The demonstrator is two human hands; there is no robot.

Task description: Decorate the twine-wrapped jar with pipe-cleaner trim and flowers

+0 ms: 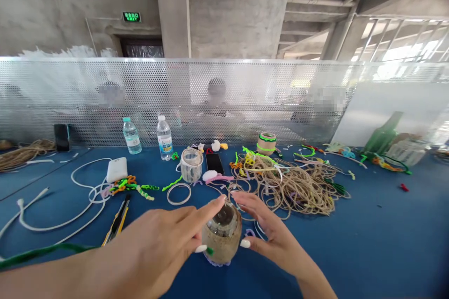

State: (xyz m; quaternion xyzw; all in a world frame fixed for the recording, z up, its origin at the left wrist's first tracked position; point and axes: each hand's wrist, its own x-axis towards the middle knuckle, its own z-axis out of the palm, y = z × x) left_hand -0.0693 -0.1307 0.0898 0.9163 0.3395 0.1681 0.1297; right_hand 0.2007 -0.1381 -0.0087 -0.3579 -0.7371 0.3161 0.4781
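A twine-wrapped glass jar point(224, 240) stands low in the middle, its glass base facing up and purple trim along its lower edge. My left hand point(164, 238) reaches over the jar's left side, index finger stretched across the top. At the thumb tip a green pipe cleaner point(209, 251) shows against the twine, seemingly pinched there. A long fuzzy green length point(49, 254) runs behind my left forearm; whether it is the same piece is hidden. My right hand point(261, 224) curves around the jar's right side, thumb and fingers apart, fingertips close to the top.
Loose twine point(301, 187) lies heaped right of centre. Behind the jar are a ring point(178, 194), glass jar point(191, 166) and phone point(214, 163). Left are a utility knife point(117, 219) and white cable point(66, 229). Two bottles point(164, 138) stand before a perforated metal screen point(140, 88).
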